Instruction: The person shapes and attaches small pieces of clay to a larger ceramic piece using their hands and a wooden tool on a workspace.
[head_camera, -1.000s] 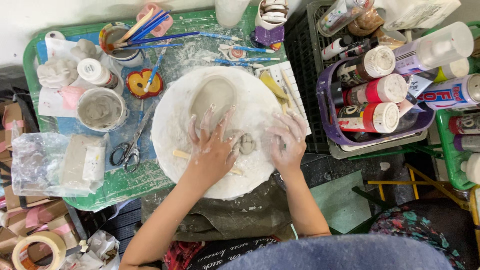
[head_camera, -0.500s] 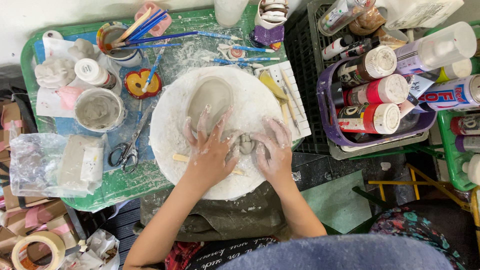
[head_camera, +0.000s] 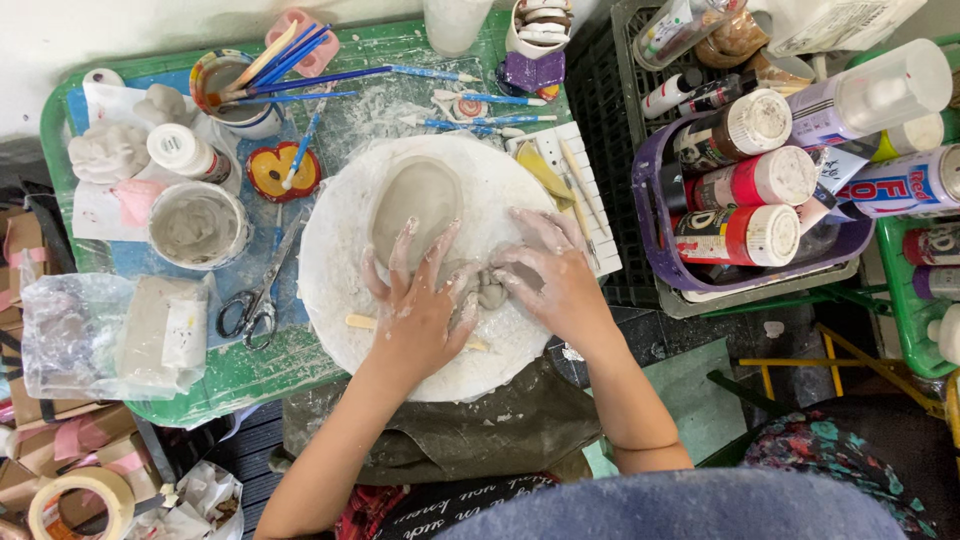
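Landmark: the round white board (head_camera: 340, 260), dusted with clay, lying on the green table (head_camera: 250, 370).
Left hand (head_camera: 420, 310): flat on the board, its fingers (head_camera: 402, 250) spread apart and smeared grey, the tips touching the lower edge of the oval clay slab (head_camera: 420, 200); the thumb side leans toward the small clay lump (head_camera: 490, 290).
Right hand (head_camera: 560, 285): on the right half of the board, fingers curled together and pressed onto the small clay lump (whether they truly pinch it I cannot tell, the fingertips being partly hidden).
Small clay lump: on the board, just below and right of the oval slab, between the two hands and touching both.
Oval clay slab: on the upper middle of the board, lying flat.
Wooden stick (head_camera: 362, 321): on the board's lower part, partly under the left hand.
Scissors (head_camera: 255, 300): on the table, just left of the board.
Clay-water tub (head_camera: 198, 225): further left of the board, near the scissors.
Wrapped clay block (head_camera: 160, 330): in a clear bag, well left of the board, at the table's edge.
Brush cup (head_camera: 235, 90): above and left of the board, blue-handled brushes leaning in it.
Purple basket (head_camera: 660, 230): right of the board, off the table, holding paint bottles (head_camera: 745, 185) with white caps.
Tape roll (head_camera: 80, 500): well below and left of the board.
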